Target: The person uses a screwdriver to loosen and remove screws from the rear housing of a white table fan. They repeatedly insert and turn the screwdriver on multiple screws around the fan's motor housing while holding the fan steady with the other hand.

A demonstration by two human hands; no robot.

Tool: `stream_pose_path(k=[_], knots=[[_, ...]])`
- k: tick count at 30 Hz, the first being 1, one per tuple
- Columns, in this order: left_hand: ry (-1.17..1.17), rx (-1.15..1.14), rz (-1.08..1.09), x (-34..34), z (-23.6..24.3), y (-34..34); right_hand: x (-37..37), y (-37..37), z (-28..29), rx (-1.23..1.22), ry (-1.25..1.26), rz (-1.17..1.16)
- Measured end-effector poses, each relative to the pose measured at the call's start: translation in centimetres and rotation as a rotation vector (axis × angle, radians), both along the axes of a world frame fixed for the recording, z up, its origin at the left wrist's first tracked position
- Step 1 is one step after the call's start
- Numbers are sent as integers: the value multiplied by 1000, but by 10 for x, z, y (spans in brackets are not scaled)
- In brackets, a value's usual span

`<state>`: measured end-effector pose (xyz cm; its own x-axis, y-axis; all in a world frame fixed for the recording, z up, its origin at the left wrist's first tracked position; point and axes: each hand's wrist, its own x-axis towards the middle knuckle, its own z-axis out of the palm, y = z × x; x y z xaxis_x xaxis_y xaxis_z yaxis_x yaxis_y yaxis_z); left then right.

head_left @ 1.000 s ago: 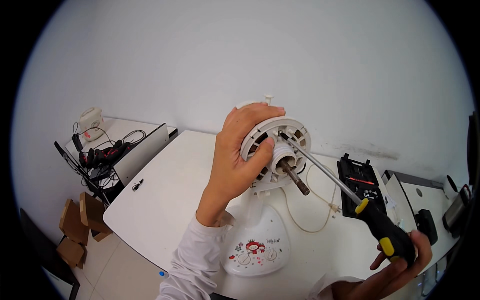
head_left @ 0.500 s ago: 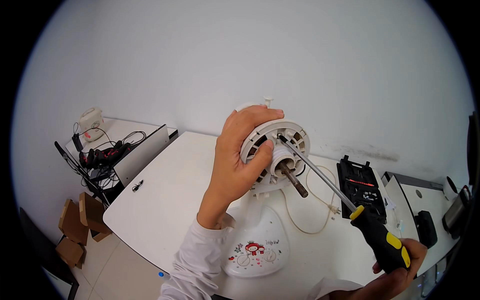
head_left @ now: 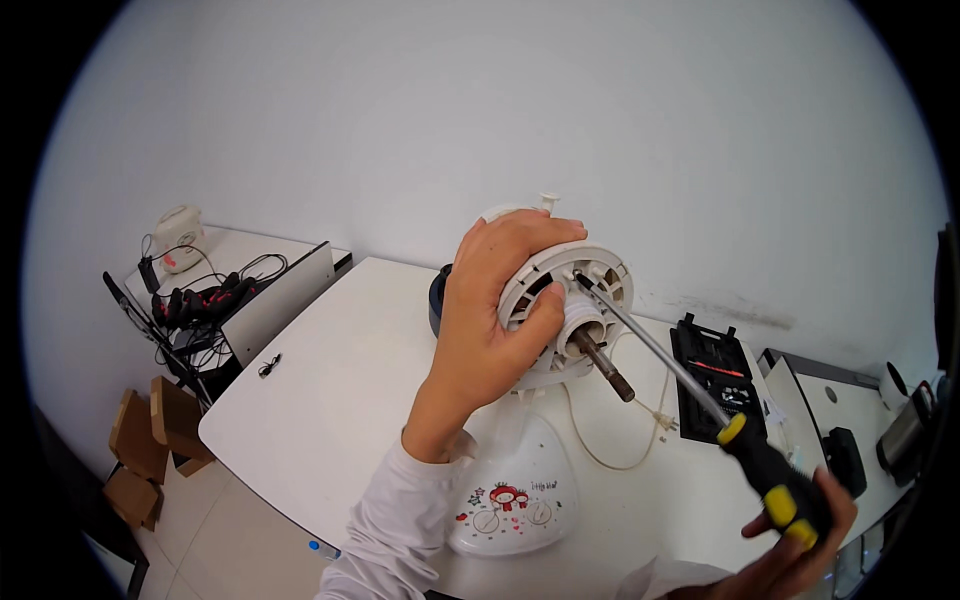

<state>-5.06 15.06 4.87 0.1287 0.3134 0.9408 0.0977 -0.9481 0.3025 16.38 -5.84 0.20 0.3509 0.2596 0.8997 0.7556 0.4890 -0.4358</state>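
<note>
My left hand point(head_left: 495, 310) grips the fan motor housing point(head_left: 578, 316). My right hand point(head_left: 798, 560) holds the screwdriver point(head_left: 735, 432) by its handle, tip at the housing face (black tool case point(head_left: 690, 408) open on the right)

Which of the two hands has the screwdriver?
The right hand, holding the screwdriver by its black-and-yellow handle; the left hand grips the white fan head.

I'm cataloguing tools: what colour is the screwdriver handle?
The screwdriver handle is black with yellow patches, shown best in the head view.
</note>
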Motion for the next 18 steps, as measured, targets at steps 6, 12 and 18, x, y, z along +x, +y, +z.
stream_pose_path(k=[6, 12, 18], knots=[[-20, 28, -29, 14, 5, 3, -10, -1, 18, 117, -286, 318], [-65, -8, 51, 8, 1, 0, -3, -25, 42, -129, -565, -337], [-128, 20, 27, 15, -1, 4, -22, -45, 79, -475, -471, -563]])
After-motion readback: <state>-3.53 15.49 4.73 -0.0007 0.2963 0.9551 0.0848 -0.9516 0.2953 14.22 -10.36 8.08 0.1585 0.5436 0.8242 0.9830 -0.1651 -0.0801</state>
